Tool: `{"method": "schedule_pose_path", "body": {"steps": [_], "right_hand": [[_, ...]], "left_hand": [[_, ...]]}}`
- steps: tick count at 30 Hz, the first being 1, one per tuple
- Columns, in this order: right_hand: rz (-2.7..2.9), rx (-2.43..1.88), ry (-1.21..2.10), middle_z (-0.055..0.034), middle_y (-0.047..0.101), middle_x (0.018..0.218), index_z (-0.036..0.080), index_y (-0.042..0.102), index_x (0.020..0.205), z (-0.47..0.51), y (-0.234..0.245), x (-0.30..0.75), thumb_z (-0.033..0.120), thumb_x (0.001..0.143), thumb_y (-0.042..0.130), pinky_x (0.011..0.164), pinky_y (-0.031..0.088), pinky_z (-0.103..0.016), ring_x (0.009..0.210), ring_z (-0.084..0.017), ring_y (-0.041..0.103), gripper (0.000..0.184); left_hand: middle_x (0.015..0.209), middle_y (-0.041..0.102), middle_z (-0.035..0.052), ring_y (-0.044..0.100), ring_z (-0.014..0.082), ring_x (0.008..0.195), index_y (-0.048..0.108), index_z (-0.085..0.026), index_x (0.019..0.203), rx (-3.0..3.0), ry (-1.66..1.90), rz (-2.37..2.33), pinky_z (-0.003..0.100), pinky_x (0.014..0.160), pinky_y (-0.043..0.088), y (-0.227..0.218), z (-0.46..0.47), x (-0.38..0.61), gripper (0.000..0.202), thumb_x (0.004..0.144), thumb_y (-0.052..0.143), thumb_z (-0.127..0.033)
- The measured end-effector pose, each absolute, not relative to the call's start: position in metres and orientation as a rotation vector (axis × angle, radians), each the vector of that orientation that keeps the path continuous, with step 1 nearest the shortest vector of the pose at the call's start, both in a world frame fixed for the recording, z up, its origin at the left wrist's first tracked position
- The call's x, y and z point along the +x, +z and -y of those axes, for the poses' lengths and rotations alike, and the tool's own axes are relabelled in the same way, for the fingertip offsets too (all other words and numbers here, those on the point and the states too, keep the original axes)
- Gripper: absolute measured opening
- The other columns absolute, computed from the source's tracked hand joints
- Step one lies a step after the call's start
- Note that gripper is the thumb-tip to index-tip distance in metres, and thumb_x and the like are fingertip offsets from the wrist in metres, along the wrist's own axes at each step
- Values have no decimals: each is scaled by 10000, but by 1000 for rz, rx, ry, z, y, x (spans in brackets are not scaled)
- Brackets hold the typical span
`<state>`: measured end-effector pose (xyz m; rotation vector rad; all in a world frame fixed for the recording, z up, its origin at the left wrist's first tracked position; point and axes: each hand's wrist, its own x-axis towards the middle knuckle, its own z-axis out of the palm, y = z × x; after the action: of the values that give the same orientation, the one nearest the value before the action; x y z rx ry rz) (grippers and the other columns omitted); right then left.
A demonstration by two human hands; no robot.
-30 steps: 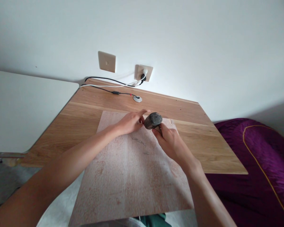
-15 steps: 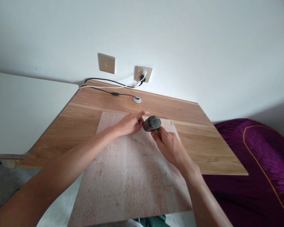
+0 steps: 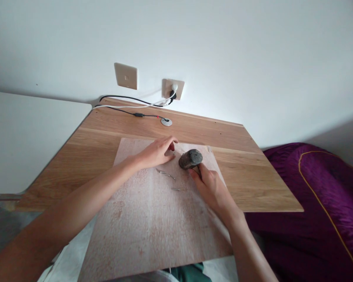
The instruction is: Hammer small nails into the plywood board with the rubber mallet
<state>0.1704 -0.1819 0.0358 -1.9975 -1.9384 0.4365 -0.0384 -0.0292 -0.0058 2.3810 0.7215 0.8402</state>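
My right hand (image 3: 213, 186) is wrapped round the short handle of a hammer (image 3: 190, 158) with a thick, dark, worn head. The head is just above the pale wooden board (image 3: 153, 219), or touching it; I cannot tell which. Left of the hammer, my left hand (image 3: 157, 152) rests at the far part of the board, thumb and index finger apart and curved, other fingers curled. Whether a small thing stands between its fingertips is too small to make out. Nearer to me lie thin bent nails (image 3: 166, 173) and another small nail (image 3: 175, 189).
Under the board is a brown wooden desk (image 3: 253, 180). Cables (image 3: 126, 105) run along its back to a wall socket (image 3: 173, 89), near a round cable hole (image 3: 166, 122). A white tabletop (image 3: 32, 141) adjoins on the left, purple fabric (image 3: 326, 196) on the right.
The hammer head has dropped slightly and moved away from my left hand. My left thumb and index finger have spread apart. The whole view has shifted a little.
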Motion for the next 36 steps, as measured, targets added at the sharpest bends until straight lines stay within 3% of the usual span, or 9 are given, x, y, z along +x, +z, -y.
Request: {"method": "schedule_pose_path", "body": {"steps": [8,36], "right_hand": [[1958,-2006,414,-136,775,820,206,565,1004,185,40,165,359,1067,412,603,340,-305,728,-281,735,225],[1942,-2026,436,-131,775,826,209,575,1004,185,41,164,358,1064,411,616,357,-310,742,-285,739,230]], "left_hand": [[968,740,30,716,196,900,591,-214,1206,2369,818,-723,327,848,543,-7,28,-38,344,881,665,-129],[1020,755,64,710,213,935,659,-198,1109,2403,837,-711,366,894,551,-1,30,-39,234,887,655,-122]]}}
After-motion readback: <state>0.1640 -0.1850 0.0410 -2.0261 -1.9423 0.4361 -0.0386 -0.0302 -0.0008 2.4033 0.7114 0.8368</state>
